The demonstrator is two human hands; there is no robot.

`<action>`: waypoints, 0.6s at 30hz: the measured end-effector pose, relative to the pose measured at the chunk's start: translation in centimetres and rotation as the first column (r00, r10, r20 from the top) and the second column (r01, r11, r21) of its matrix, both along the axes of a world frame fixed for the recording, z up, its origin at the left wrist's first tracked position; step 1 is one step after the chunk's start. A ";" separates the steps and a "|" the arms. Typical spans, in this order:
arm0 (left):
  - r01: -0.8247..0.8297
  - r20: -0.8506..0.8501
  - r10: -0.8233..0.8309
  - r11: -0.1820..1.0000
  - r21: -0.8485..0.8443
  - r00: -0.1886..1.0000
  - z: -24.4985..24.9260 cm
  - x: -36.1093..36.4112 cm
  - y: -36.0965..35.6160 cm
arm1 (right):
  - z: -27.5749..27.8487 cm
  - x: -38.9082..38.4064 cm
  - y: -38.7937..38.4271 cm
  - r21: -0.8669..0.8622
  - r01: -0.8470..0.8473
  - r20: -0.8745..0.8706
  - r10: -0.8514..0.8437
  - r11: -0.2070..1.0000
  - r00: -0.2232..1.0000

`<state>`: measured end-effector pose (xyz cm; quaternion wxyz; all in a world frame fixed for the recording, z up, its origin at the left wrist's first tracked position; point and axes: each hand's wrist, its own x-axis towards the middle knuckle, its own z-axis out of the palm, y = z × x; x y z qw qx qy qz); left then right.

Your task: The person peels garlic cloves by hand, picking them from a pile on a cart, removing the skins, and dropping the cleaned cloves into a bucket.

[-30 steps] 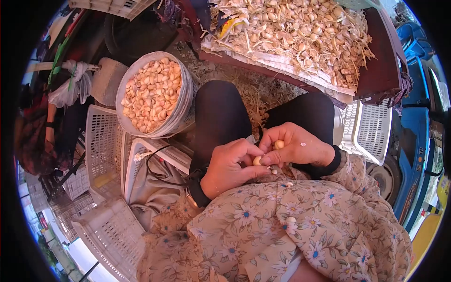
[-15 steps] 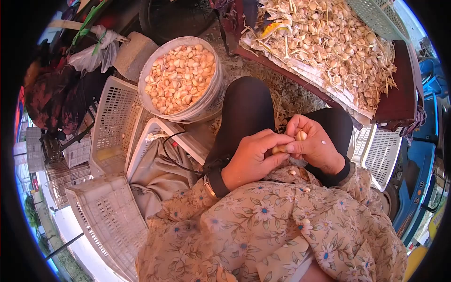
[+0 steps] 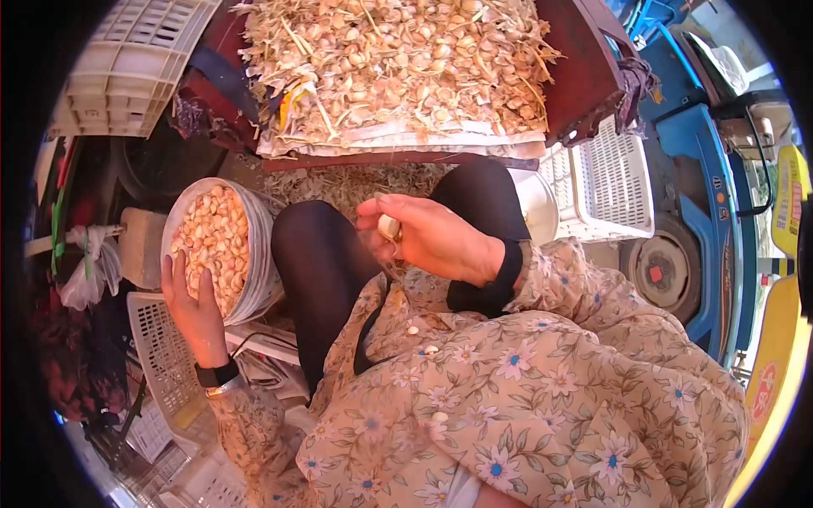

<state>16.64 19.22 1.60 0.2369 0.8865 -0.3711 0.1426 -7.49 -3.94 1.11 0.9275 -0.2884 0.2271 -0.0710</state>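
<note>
My left hand is over the near rim of a white bucket, its fingers spread and nothing visible in them. Peeled-looking garlic cloves fill that bucket. Above my lap, my right hand is curled with a pale garlic clove held against its fingers. Its fingertips are partly blurred. A few small cloves lie on the flowered garment across my lap.
Ahead stands a dark red stand heaped with loose garlic and dry skins on a white cloth. Plastic crates stand right, with another crate at left. A blue vehicle is far right.
My hands have parted: the left has gone from my lap to the bucket and opened, while the right still has a clove. The view has turned to the right.
</note>
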 end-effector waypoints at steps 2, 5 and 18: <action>0.204 -0.001 -0.205 0.975 -0.083 0.979 2.0 -4.5 -4.1 | 0.5 0.0 -0.3 0.084 0.084 0.048 -0.089 0.993 0.995; 0.268 -0.594 -0.438 0.895 -0.356 0.675 2.3 -11.1 -8.7 | 1.3 -0.9 -0.6 -0.023 0.095 0.081 -0.093 0.995 0.992; 0.261 -0.713 -0.612 0.791 -0.553 0.342 1.0 -15.2 -13.4 | 1.5 -3.9 -0.6 -0.860 0.107 0.089 -0.059 0.499 0.994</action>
